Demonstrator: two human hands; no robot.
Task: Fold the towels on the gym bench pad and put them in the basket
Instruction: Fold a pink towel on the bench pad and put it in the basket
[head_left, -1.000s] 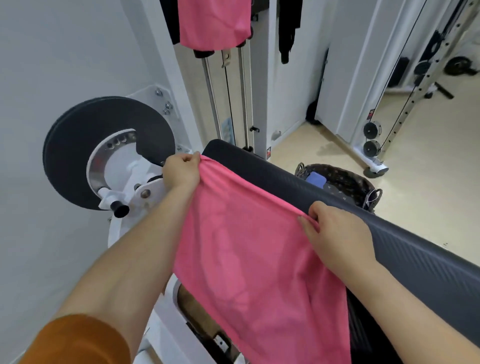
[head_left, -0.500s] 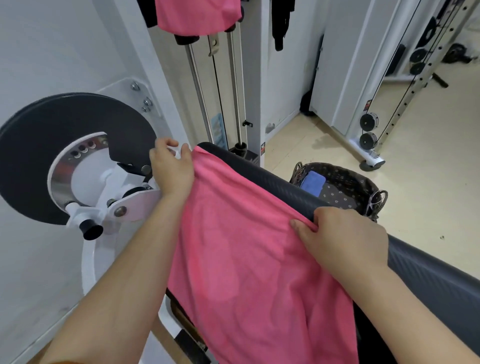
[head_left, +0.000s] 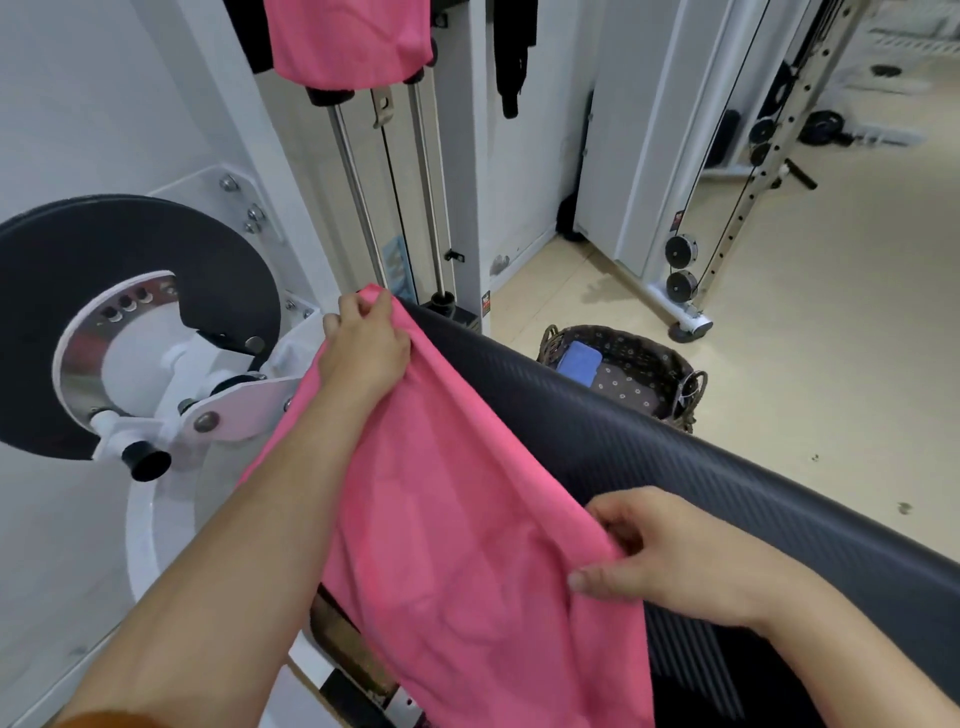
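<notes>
A pink towel (head_left: 457, 530) hangs over the near side of the black gym bench pad (head_left: 675, 467). My left hand (head_left: 366, 345) grips its far corner at the pad's end. My right hand (head_left: 670, 551) pinches the towel's upper edge nearer to me, on the pad. Beyond the pad stands a dark woven basket (head_left: 670, 384) on the floor, with a folded blue towel (head_left: 579, 358) inside. A second pink towel (head_left: 353, 41) hangs on the machine at the top.
A white machine with a black weight plate (head_left: 119, 270) stands at the left, close to my left arm. Steel guide rods (head_left: 358, 197) rise behind the pad. A cable tower with pulleys (head_left: 683, 270) is at the right. Beige floor (head_left: 805, 338) lies beyond the bench.
My right hand has slid along the towel's edge towards me, and the edge now lies lower across the pad. My left hand still holds the far corner.
</notes>
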